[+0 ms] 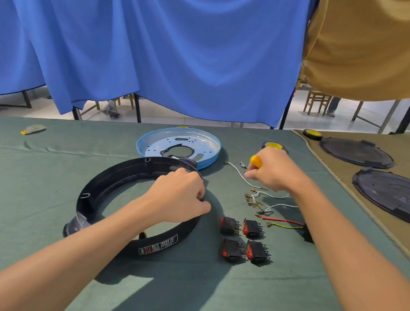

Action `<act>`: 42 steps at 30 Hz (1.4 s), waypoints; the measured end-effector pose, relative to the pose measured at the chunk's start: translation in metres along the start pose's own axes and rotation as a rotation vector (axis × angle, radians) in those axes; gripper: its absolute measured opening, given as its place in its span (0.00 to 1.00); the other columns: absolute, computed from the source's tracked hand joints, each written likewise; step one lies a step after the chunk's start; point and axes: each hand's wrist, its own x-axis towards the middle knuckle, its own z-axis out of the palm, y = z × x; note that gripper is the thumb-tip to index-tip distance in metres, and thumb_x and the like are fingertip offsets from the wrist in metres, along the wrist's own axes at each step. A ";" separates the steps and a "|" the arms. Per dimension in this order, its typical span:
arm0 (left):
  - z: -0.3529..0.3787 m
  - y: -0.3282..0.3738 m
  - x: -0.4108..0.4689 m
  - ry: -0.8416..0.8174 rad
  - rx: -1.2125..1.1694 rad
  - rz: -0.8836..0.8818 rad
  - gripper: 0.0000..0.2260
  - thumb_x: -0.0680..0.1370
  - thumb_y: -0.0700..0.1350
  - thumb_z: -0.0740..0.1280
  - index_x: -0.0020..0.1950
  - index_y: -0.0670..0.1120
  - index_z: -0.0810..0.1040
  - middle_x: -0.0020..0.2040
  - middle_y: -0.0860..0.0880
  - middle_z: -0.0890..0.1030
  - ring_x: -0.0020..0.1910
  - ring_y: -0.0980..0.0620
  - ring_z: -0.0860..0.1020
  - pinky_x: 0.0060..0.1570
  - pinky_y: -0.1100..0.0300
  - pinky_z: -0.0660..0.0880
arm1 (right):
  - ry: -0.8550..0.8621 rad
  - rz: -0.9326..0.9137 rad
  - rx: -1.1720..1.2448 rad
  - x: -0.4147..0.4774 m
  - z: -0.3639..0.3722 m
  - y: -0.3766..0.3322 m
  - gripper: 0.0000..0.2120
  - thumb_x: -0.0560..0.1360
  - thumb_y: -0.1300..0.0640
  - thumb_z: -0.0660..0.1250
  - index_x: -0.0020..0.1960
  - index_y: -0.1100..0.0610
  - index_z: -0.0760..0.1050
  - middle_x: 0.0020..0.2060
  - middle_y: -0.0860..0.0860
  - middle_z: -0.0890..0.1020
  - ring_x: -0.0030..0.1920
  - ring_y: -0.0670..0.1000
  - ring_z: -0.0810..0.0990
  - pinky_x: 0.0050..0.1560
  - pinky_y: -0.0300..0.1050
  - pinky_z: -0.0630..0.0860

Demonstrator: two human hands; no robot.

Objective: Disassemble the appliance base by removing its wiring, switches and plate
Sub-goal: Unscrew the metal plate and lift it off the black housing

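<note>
The black ring-shaped appliance base (pixel 109 186) lies on the green cloth. My left hand (pixel 179 195) grips its right rim. A round blue metal plate (pixel 149 140) lies just behind the ring. My right hand (pixel 273 170) holds a yellow-handled screwdriver (pixel 256 160), whose tip is hidden, above loose white wires (pixel 244 178). Several brass terminals (pixel 251 200) and a red and a green wire (pixel 284 223) lie below that hand. Several black rocker switches (pixel 243 239) with red buttons sit in a group right of the ring.
Two dark round covers (pixel 394 195) rest on a tan cloth at the right. A yellow-and-black tape roll (pixel 273 145) sits behind my right hand and another (pixel 312 133) at the far right. A small grey-and-yellow object (pixel 33 129) lies far left. Blue and tan curtains hang behind the table.
</note>
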 end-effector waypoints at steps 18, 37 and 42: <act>0.026 -0.005 0.015 0.123 -0.150 0.020 0.22 0.78 0.51 0.61 0.27 0.44 0.61 0.26 0.48 0.68 0.29 0.46 0.67 0.30 0.57 0.63 | 0.188 0.236 0.039 0.037 -0.014 0.061 0.05 0.71 0.62 0.75 0.38 0.54 0.83 0.40 0.53 0.82 0.47 0.53 0.79 0.51 0.51 0.79; 0.027 -0.005 0.013 0.116 -0.129 0.033 0.21 0.79 0.53 0.58 0.28 0.46 0.65 0.28 0.50 0.71 0.29 0.51 0.69 0.29 0.60 0.60 | -0.022 0.253 -0.018 0.056 -0.025 0.053 0.03 0.73 0.62 0.66 0.44 0.62 0.73 0.40 0.58 0.77 0.41 0.56 0.77 0.39 0.50 0.73; 0.024 -0.003 0.012 0.113 -0.099 0.031 0.23 0.80 0.56 0.57 0.29 0.45 0.66 0.28 0.49 0.72 0.29 0.50 0.69 0.30 0.58 0.63 | -0.239 0.080 0.256 0.026 -0.048 0.023 0.04 0.75 0.69 0.66 0.50 0.65 0.75 0.43 0.60 0.79 0.40 0.53 0.81 0.41 0.43 0.79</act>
